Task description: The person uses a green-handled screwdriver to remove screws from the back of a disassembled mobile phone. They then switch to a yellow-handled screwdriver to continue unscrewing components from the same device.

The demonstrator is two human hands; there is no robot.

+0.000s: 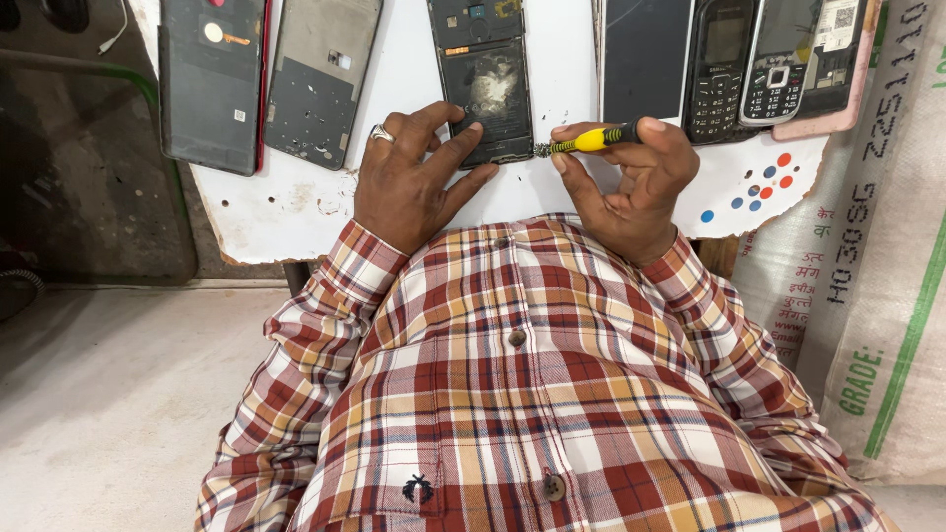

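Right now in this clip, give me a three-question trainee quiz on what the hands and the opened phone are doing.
1. True or false: the left hand rests on the opened phone.
2. What does the right hand hold? A) tweezers B) a yellow-handled screwdriver C) a brush
3. Fill in: the screwdriver's tip points at the phone's lower ____ corner, as seen in the head view.

Key: 1 true, the fingers press its lower edge on the white table. 2 B. 3 right.
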